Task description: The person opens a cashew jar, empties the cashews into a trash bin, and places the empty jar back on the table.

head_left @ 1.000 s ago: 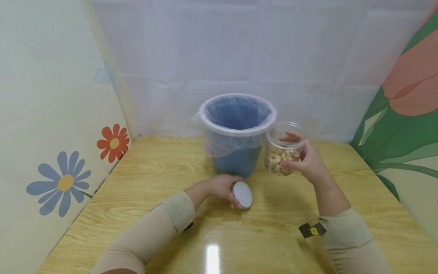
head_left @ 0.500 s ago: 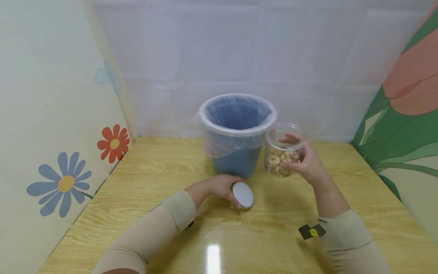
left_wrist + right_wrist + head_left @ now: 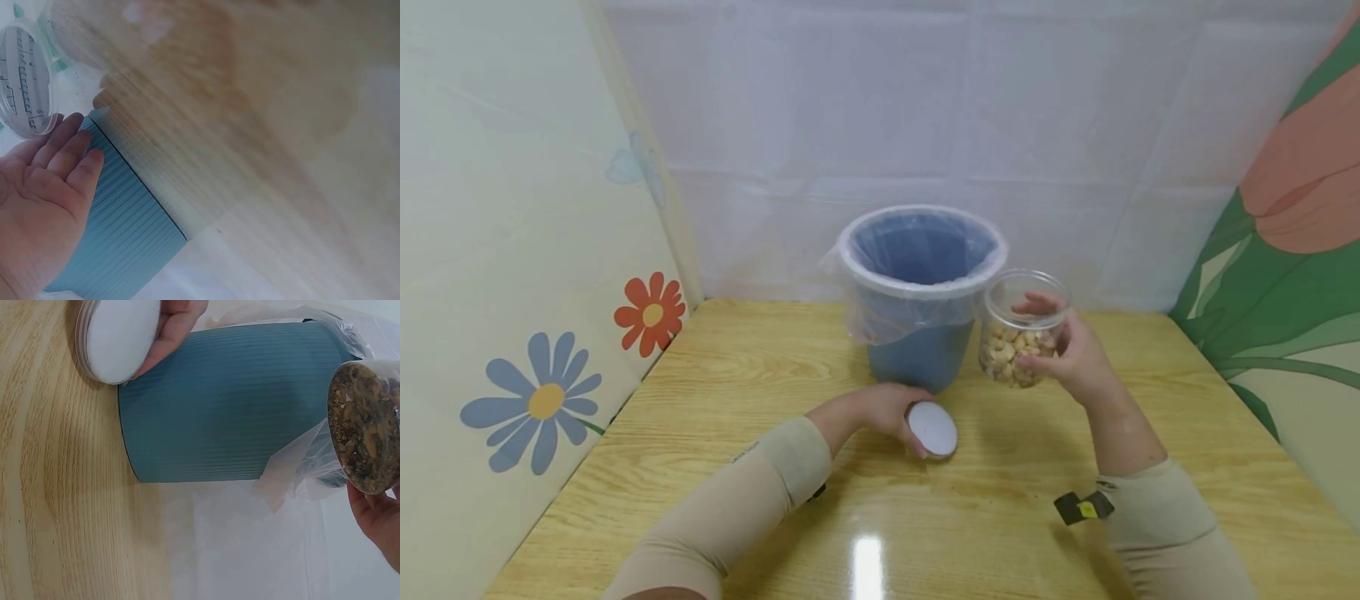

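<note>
In the head view my left hand (image 3: 887,412) grips a round jar lid (image 3: 932,429) by its edge, low over the table in front of the bin. Its white face is turned up towards me; in the left wrist view the other face of the lid (image 3: 25,78) shows dark printing under a clear rim. My right hand (image 3: 1078,354) holds an uncovered clear plastic jar (image 3: 1026,304) upright, thumb in front and fingers behind. Cashew nuts (image 3: 1015,350) fill about its lower half. From the right wrist, the base of the jar (image 3: 365,428) shows brown crumbs.
A blue ribbed bin (image 3: 917,350) lined with a clear plastic bag (image 3: 880,312) stands at the back middle of the wooden table (image 3: 760,350), just left of the jar. White sheeting (image 3: 820,108) hangs behind it. Flower-printed panels (image 3: 512,250) flank both sides.
Both hands stay almost still. The lid has turned slightly, shifting a little to the right, and the jar has dropped very slightly.
</note>
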A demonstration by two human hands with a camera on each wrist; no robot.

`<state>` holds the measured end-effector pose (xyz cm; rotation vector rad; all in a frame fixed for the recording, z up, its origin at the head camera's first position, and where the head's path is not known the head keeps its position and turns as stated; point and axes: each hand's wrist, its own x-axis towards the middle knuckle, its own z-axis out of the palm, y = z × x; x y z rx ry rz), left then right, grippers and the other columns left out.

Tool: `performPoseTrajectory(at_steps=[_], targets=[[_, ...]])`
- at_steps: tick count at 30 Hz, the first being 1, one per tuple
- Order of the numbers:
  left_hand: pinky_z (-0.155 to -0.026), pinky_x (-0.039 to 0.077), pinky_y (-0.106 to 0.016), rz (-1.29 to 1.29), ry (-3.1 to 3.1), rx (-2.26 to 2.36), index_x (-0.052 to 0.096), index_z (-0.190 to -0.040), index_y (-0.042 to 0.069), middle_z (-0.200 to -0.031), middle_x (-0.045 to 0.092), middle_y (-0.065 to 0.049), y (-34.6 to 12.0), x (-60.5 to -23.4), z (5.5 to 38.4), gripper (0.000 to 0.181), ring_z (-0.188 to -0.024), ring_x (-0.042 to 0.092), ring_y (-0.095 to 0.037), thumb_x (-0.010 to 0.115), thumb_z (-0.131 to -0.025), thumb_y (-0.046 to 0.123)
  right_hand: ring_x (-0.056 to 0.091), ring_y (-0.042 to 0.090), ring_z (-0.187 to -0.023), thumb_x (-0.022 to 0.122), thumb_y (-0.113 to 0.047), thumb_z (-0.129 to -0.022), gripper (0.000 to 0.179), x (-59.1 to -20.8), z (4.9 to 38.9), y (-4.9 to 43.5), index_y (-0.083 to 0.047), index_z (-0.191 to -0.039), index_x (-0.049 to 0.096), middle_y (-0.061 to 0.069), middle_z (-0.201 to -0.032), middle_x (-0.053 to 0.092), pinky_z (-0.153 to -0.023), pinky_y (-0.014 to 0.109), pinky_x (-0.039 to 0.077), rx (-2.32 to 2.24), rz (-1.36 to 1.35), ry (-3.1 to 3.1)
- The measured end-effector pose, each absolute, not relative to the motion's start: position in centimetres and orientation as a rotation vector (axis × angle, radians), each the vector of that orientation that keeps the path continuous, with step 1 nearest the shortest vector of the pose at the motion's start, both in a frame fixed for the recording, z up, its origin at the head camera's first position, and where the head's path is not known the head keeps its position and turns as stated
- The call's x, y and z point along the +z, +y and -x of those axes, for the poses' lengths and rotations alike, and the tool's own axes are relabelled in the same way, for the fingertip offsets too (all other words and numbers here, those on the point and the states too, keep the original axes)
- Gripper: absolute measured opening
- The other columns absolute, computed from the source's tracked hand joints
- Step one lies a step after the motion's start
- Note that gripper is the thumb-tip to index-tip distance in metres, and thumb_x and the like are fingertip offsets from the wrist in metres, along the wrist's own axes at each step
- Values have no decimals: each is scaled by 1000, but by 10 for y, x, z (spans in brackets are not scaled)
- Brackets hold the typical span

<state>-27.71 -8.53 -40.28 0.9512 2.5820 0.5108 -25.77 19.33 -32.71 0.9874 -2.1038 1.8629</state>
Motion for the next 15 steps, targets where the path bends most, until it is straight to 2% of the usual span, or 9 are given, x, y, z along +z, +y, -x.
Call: performPoseTrajectory(at_steps=[6,15], targets=[[-95,39,-29,-965,2581,501,52,-125,14,-114,59,1,-85,-403,276,79,-106,53,-15,82,-59,44,50,15,-109,67,14,-68,78,-327,257,193,3,-135,29,9,-125,47,-84,24,48,1870,-989,-2104],[-96,38,-29,-964,2581,436,49,-129,13,-119,57,-1,-85,-404,276,84,-110,52,-16,81,-59,48,50,14,-109,67,13,-68,77,-327,258,193,-4,-135,35,6,-125,48,-85,23,48,1841,-970,-2127]])
